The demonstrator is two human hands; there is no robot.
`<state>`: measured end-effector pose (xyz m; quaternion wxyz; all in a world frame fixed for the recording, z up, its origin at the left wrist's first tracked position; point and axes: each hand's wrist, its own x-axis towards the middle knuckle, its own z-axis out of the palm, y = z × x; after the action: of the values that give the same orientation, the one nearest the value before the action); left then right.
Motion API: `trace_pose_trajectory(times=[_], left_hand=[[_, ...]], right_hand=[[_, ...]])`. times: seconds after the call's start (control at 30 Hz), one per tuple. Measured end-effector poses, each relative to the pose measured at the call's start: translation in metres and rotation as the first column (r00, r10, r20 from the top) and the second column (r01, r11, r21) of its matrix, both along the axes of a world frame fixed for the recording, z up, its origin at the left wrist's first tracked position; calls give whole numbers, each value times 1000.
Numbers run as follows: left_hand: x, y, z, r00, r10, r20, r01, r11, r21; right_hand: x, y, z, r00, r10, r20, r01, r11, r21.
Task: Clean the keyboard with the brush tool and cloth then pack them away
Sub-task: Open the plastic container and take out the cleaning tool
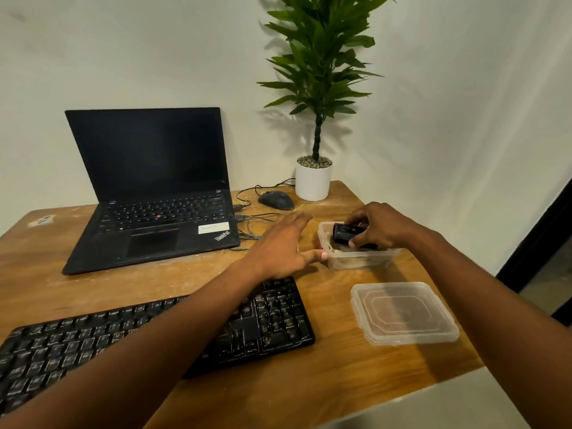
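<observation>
Head view: right hand [382, 226] at 2 o'clock, fingers [353, 218] grasping black brush tool [346, 233] over clear tub [359, 258]. Left hand [280, 246] at centre, fingers released and straight, thumb touching tub's near-left corner. Black keyboard [148, 332] at 7 o'clock on tabletop [278, 391]. Lid [402, 312] at 4 o'clock. Laptop [151, 187] at 10 o'clock.

View: one head-worn wide-angle camera; no second view.
Position: above the near edge of the wooden table [278, 397].
Facing: forward and down, toward the far wall corner.
Nearness: keyboard [154, 332] close at near left, cut by the frame edge; laptop [148, 193] and potted plant [312, 178] far.
Frame entry: both forearms come in from the near edge.
Distortion: straight edges bow toward the borders.
</observation>
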<state>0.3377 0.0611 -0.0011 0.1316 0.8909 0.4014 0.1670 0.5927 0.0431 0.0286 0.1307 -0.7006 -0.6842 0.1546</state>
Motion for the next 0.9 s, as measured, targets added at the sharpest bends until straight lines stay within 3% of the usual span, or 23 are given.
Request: trace_pose_trajectory(times=[0.37,0.73,0.9], left_hand=[[-55,-16,33,978,46,203,-57,997,49],[-152,-27,58,898,125,421,-183,978,99],[-189,-31,66,844,174,508,-230,972,49]], right_hand=[[-70,-28,33,967,-2,-254,93,932,350],[-194,-47,21,848,108,-519,154,886,437],[-248,-54,6,787,119,-605,204,875,438]])
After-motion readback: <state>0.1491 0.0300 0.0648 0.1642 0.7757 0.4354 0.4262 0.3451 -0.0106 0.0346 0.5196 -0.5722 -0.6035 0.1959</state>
